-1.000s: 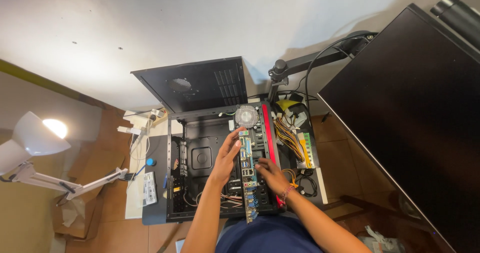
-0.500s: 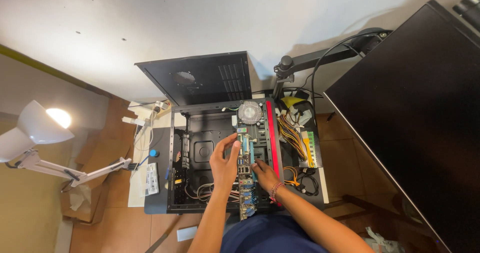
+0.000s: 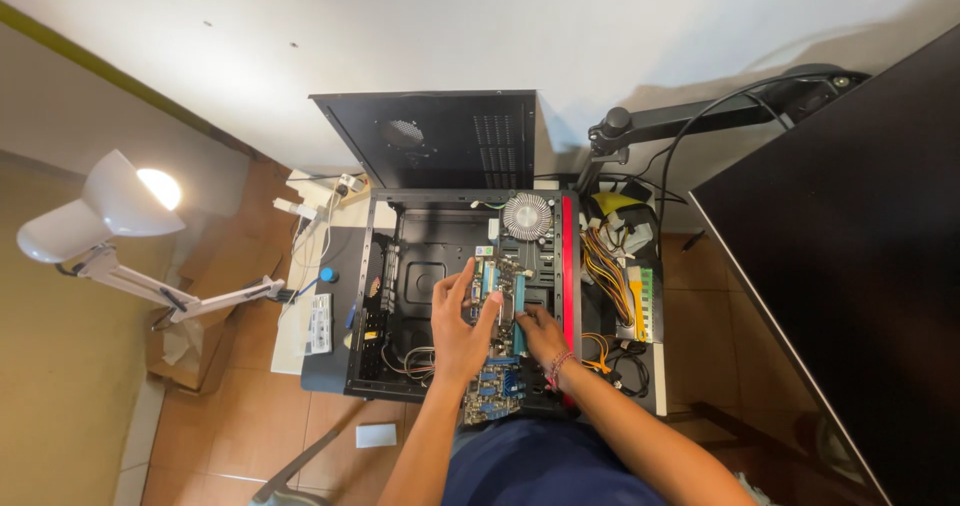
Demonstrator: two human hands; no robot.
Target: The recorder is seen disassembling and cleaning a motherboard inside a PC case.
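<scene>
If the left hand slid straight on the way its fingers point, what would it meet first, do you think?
Probably the round cooler fan at the far end of the motherboard. The left hand points up along the board, though depth is hard to judge.

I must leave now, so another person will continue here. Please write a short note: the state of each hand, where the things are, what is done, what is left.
Left hand: open, fingers spread, resting on the left edge of the green rectangular motherboard.
Right hand: fingertips pressing on the board's right side; no tool held.
The board, with its round silver cooler fan, lies inside the open black metal computer case, flat on the floor.
Done: the black side panel is off, leaning on the wall.
Left: I cannot tell whether the board is fastened.
</scene>
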